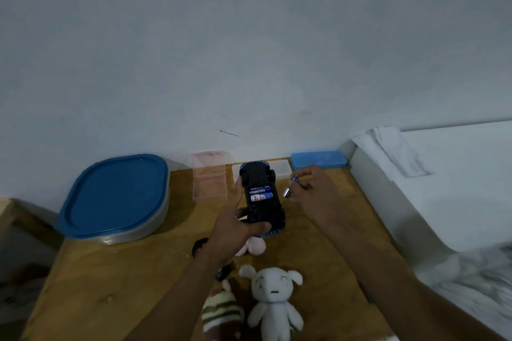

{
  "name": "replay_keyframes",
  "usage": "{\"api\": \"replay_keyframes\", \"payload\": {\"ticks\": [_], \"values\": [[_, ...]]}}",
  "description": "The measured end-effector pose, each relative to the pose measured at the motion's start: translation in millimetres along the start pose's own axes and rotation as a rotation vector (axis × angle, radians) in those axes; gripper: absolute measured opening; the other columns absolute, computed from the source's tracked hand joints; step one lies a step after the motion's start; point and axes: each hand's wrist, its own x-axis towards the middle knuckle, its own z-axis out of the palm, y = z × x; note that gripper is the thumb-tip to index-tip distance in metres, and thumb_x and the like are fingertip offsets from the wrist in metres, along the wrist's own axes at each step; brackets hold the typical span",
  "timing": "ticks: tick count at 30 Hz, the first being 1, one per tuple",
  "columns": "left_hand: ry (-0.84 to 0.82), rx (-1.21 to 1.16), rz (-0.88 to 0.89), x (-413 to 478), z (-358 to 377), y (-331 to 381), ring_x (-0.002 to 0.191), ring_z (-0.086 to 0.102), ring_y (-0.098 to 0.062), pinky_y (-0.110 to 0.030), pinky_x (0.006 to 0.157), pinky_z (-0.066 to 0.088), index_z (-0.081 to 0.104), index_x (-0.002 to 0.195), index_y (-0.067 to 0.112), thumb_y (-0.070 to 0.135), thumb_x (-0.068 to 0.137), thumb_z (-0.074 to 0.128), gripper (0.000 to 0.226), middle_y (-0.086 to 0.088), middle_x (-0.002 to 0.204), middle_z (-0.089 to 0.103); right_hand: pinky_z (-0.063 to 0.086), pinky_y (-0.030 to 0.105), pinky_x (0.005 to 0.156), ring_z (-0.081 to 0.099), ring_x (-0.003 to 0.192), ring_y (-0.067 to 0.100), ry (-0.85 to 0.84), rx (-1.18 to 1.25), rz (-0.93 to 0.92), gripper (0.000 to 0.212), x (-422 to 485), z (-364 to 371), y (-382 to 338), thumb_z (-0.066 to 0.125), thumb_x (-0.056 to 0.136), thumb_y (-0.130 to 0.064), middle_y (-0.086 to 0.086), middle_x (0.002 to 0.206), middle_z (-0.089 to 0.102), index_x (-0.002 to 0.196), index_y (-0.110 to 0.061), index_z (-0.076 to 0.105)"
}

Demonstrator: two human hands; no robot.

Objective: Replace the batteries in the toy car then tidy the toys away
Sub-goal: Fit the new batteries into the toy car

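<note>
Blue and black plastic marks the toy car (261,196), which sits upside down in the left hand (235,225) above a wooden table (116,279); the fingers wrap its left side and the thumb presses across its near end, so that hand is closed firmly around it. Its battery bay is uncovered and two batteries (261,194) lie side by side inside, with room left below them. Just right of the car, apart from it, the right hand (315,196) pinches a loose battery (290,187) between thumb and fingertips, the battery tilted with one end toward the car. At the table's far edge against the pale wall stand an open pink box (209,178), a clear box (282,167) partly hidden behind the car, and a blue box (318,159). On the left rests a large tub with a blue lid (116,196). Near the front edge lie a white stuffed animal (274,302) on its back and, just beside it on the left, a striped plush toy (219,310); a pink plush toy (253,246) shows under the left wrist. Small dark objects (200,247) sit by the left forearm, too dim to identify. White bedding (457,180) lies to the right of the table.
</note>
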Motion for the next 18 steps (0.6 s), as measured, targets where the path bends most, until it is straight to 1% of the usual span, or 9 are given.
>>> {"api": "replay_keyframes", "payload": {"ticks": [1, 2, 3, 5, 9, 12, 14, 18], "values": [[0.004, -0.008, -0.006, -0.9, 0.6, 1.2, 0.108, 0.066, -0.016, -0.045, 0.089, 0.057, 0.018, 0.151, 0.044, -0.003, 0.070, 0.082, 0.114, -0.002, 0.122, 0.067, 0.061, 0.039, 0.072, 0.071, 0.079, 0.014, 0.010, 0.045, 0.004, 0.015, -1.7, 0.9, -2.2, 0.068, 0.088, -0.021, 0.002, 0.092, 0.071, 0.099, -0.021, 0.057], [0.010, -0.009, -0.010, -1.0, 1.0, 2.7, 0.108, 0.066, -0.019, -0.047, 0.088, 0.057, 0.018, 0.151, 0.045, -0.002, 0.070, 0.082, 0.114, -0.004, 0.121, 0.068, 0.061, 0.036, 0.072, 0.071, 0.078, 0.013, 0.006, 0.058, 0.005, 0.014, -2.9, 2.5, -5.1, 0.068, 0.088, -0.021, 0.002, 0.091, 0.071, 0.097, -0.020, 0.057], [0.016, -0.002, -0.009, -0.4, 1.3, 4.7, 0.107, 0.067, -0.021, -0.047, 0.088, 0.057, 0.019, 0.150, 0.044, -0.002, 0.070, 0.082, 0.112, -0.005, 0.119, 0.069, 0.060, 0.035, 0.073, 0.071, 0.078, 0.012, -0.001, 0.044, -0.003, 0.012, -3.1, 4.6, -6.7, 0.067, 0.088, -0.022, 0.000, 0.090, 0.071, 0.095, -0.019, 0.058], [0.037, 0.017, 0.009, 2.3, 2.0, 9.4, 0.106, 0.067, -0.021, -0.045, 0.087, 0.058, 0.023, 0.150, 0.041, 0.000, 0.069, 0.082, 0.108, -0.004, 0.116, 0.070, 0.060, 0.038, 0.075, 0.070, 0.080, 0.011, -0.012, 0.002, -0.037, 0.009, -2.3, 9.9, -8.9, 0.068, 0.087, -0.025, -0.004, 0.088, 0.071, 0.091, -0.022, 0.061], [0.063, 0.019, 0.054, 11.0, 3.2, 19.1, 0.103, 0.069, -0.023, -0.047, 0.087, 0.058, 0.030, 0.148, 0.039, 0.002, 0.068, 0.081, 0.102, -0.004, 0.113, 0.072, 0.059, 0.038, 0.075, 0.068, 0.079, 0.012, 0.004, -0.029, -0.090, 0.008, 3.1, 15.0, -17.4, 0.070, 0.085, -0.024, -0.003, 0.085, 0.070, 0.086, -0.022, 0.062], [0.076, 0.028, 0.080, 17.4, 4.2, 25.0, 0.104, 0.068, -0.024, -0.047, 0.085, 0.058, 0.025, 0.150, 0.038, 0.002, 0.068, 0.081, 0.105, -0.005, 0.115, 0.071, 0.058, 0.036, 0.077, 0.065, 0.081, 0.010, 0.032, -0.071, -0.098, 0.009, 10.2, 15.0, -24.2, 0.072, 0.084, -0.026, -0.005, 0.087, 0.068, 0.082, -0.023, 0.063], [0.092, 0.027, 0.079, 20.9, 5.8, 26.3, 0.103, 0.069, -0.025, -0.047, 0.084, 0.059, 0.025, 0.150, 0.037, 0.001, 0.068, 0.080, 0.105, -0.006, 0.114, 0.071, 0.057, 0.036, 0.077, 0.065, 0.081, 0.010, 0.044, -0.074, -0.096, 0.010, 15.3, 15.3, -25.9, 0.073, 0.083, -0.027, -0.006, 0.086, 0.069, 0.080, -0.024, 0.064], [0.118, -0.002, 0.074, 22.5, 5.6, 25.3, 0.105, 0.068, -0.026, -0.048, 0.084, 0.059, 0.024, 0.149, 0.043, 0.001, 0.067, 0.081, 0.108, -0.006, 0.116, 0.070, 0.057, 0.033, 0.076, 0.066, 0.080, 0.012, 0.017, -0.090, -0.105, 0.009, 22.2, 18.0, -30.5, 0.075, 0.082, -0.026, -0.005, 0.086, 0.070, 0.081, -0.019, 0.068]]}}
